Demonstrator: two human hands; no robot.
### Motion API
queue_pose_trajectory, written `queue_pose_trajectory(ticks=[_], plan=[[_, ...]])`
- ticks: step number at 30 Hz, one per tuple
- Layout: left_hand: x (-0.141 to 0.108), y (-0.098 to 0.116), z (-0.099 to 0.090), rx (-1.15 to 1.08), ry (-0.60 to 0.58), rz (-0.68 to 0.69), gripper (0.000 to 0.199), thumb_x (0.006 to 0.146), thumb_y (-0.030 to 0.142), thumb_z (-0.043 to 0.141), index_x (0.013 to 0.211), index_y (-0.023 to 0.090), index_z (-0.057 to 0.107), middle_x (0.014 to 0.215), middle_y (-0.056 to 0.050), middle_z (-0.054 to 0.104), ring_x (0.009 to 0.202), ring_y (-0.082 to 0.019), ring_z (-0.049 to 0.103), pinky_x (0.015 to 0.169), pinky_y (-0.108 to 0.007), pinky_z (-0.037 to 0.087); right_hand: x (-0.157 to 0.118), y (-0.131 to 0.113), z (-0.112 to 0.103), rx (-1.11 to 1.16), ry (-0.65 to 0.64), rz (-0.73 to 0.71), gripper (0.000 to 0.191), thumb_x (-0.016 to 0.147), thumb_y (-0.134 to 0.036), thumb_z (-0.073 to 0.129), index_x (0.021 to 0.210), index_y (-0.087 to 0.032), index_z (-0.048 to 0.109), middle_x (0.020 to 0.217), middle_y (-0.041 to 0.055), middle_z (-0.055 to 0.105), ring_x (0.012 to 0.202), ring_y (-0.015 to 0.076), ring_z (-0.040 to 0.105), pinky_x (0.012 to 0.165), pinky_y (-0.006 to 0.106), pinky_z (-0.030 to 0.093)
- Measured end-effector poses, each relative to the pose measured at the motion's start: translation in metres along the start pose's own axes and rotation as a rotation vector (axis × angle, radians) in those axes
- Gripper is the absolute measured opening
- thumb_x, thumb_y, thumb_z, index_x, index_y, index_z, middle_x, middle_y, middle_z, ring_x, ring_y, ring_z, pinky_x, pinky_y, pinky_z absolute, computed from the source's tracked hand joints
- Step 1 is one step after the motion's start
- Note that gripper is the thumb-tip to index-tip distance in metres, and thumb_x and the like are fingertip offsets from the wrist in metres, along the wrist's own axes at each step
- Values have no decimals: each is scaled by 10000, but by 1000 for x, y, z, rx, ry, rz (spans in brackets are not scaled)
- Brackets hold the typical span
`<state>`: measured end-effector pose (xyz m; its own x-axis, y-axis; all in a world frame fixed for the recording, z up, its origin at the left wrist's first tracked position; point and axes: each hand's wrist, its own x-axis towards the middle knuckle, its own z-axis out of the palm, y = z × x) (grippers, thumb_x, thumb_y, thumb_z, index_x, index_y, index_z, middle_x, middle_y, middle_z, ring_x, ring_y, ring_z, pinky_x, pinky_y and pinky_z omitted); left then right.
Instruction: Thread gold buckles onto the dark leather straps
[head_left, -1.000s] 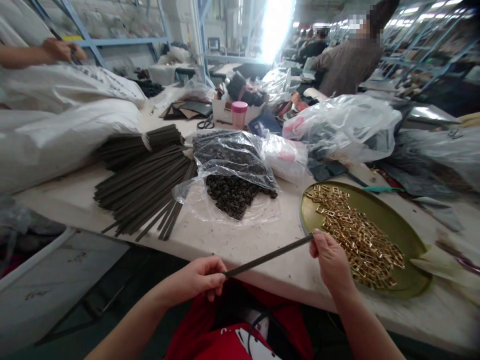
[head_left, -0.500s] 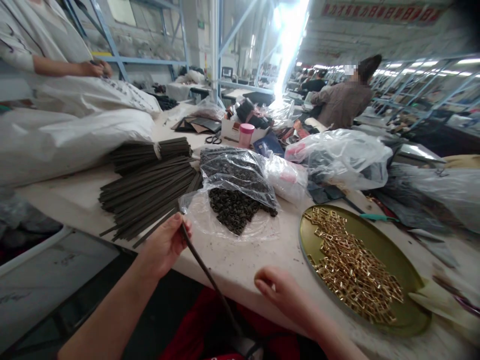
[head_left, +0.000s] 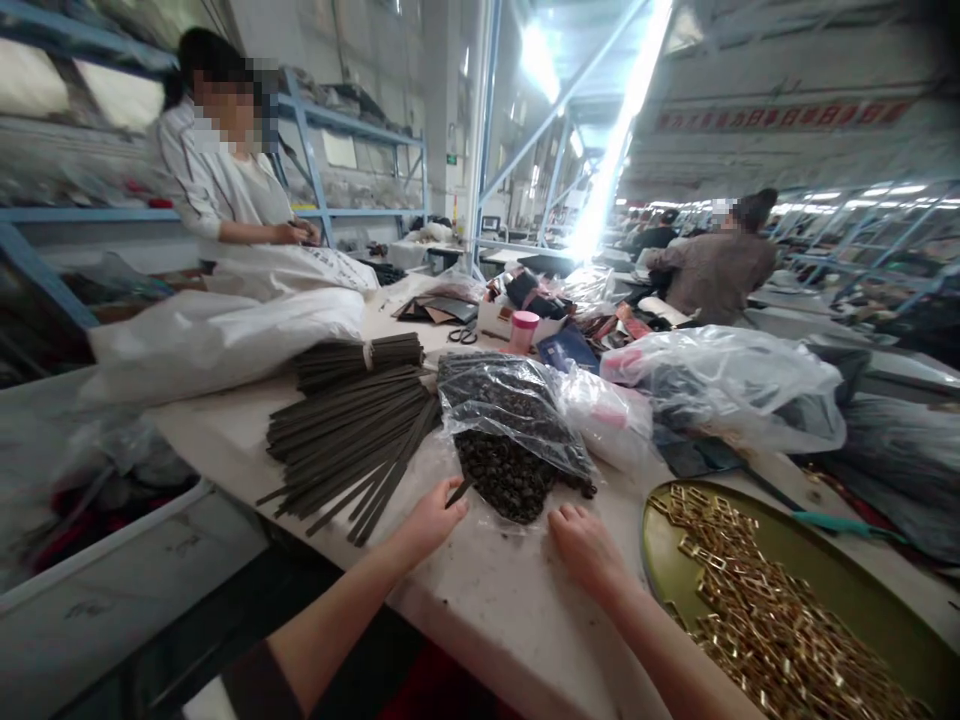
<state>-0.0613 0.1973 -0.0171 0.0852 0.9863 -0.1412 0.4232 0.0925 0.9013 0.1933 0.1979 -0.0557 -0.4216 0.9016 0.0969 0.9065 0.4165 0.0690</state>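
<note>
A: Status on the hands?

B: Left hand [head_left: 431, 522] was gripping a dark strip [head_left: 460, 490] between thumb and fingers. I saw only a short length poking out, tilted up to the right.

A: Where was that?

B: Near the front of the pale table [head_left: 487, 590], just left of the heap of small dark loops [head_left: 506, 480]. Clear plastic bag [head_left: 517, 385] lay partly over the heap.

A: Right hand?

B: Right hand [head_left: 586, 548] was palm down, fingers curled, at the heap's near right edge. Fingertips were tucked under, so I couldn't tell if they had closed on anything. Couldn't confirm contact with the loops either.

A: Stock on the left?

B: Loose fan of dark strips [head_left: 349, 430] on the table, beyond the left hand. Banded bundle [head_left: 394, 352] lay at the far side of the fan. White sack [head_left: 247, 335] was left of both.

A: Right side?

B: Olive-gold tray [head_left: 877, 590] with a pile of gold rectangular buckles [head_left: 795, 620], right of my right forearm. Teal-handled tool [head_left: 847, 522] lay past the tray's far rim.

A: Behind the bag?

B: Pink-lidded jar [head_left: 523, 332], black-handled scissors [head_left: 462, 336] to its left. Co-worker [head_left: 232, 190] stood behind the sack, hands together above it.
</note>
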Motion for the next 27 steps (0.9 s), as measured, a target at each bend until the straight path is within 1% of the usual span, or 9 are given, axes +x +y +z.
queue_pose_trajectory(ticks=[5, 9, 11, 13, 15, 18, 21, 24, 27], plan=[[6, -8, 16, 7, 7, -29, 463, 742, 214, 493, 1171, 42, 478, 1180, -189, 551, 1113, -278, 498, 969, -384, 339, -18, -5, -2, -43, -2, 48, 241, 737, 14, 414, 760, -164, 575, 754, 84, 607, 703, 206, 552, 593, 285, 341], [5, -17, 25, -6, -9, -7, 453, 734, 221, 504, 1154, 51, 503, 1188, -185, 552, 1124, -281, 492, 971, -387, 344, -34, -7, 1, -50, -12, 64, 256, 731, 16, 400, 748, -172, 573, 737, 86, 613, 693, 211, 562, 591, 287, 353], [2, -18, 28, -15, -27, 13, 437, 742, 234, 495, 1149, 77, 514, 1186, -159, 562, 1118, -261, 501, 969, -366, 354, -41, -2, 1, 14, -24, 74, 252, 728, 6, 393, 729, -176, 565, 738, 81, 616, 705, 208, 568, 609, 286, 375], [-1, -18, 30, -22, -42, 32, 435, 745, 245, 495, 1151, 91, 517, 1192, -146, 562, 1118, -250, 502, 969, -354, 358, -45, 7, -4, 146, -41, 78, 229, 746, -37, 384, 738, -182, 559, 744, 65, 620, 718, 194, 574, 638, 280, 406], [-3, -18, 31, -29, -49, 41, 440, 742, 249, 501, 1156, 98, 514, 1201, -142, 559, 1118, -250, 502, 969, -357, 359, -42, 13, -14, 277, -21, 68, 220, 765, -98, 376, 827, -184, 569, 807, 58, 635, 772, 186, 586, 701, 288, 436], [-2, -22, 32, -35, -43, 42, 433, 745, 242, 493, 1159, 117, 513, 1197, -125, 565, 1110, -241, 509, 969, -350, 357, -19, 9, -32, 331, 102, 23, 298, 791, -187, 392, 1040, -166, 553, 1014, 95, 631, 958, 210, 569, 846, 341, 427], [-2, -25, 32, -52, -22, 68, 410, 765, 246, 469, 1153, 123, 518, 1171, -112, 584, 1086, -228, 525, 955, -329, 369, 27, -9, -39, 239, 211, -63, 393, 806, -287, 442, 1158, -131, 519, 1191, 144, 557, 1088, 256, 501, 926, 376, 380], [-4, -25, 32, -57, 7, 73, 397, 782, 262, 458, 1151, 133, 525, 1152, -104, 596, 1069, -231, 535, 937, -326, 381, 78, -24, -34, 146, 265, -116, 528, 755, -395, 527, 1226, -161, 484, 1314, 144, 452, 1133, 302, 447, 939, 412, 347], [-8, -23, 33, -5, 11, 64, 387, 799, 291, 450, 1153, 162, 539, 1130, -97, 611, 1056, -242, 542, 940, -342, 374, 108, -27, -22, 122, 288, -78, 476, 746, -435, 530, 1151, -187, 552, 1314, 135, 443, 1139, 314, 427, 929, 437, 323]])
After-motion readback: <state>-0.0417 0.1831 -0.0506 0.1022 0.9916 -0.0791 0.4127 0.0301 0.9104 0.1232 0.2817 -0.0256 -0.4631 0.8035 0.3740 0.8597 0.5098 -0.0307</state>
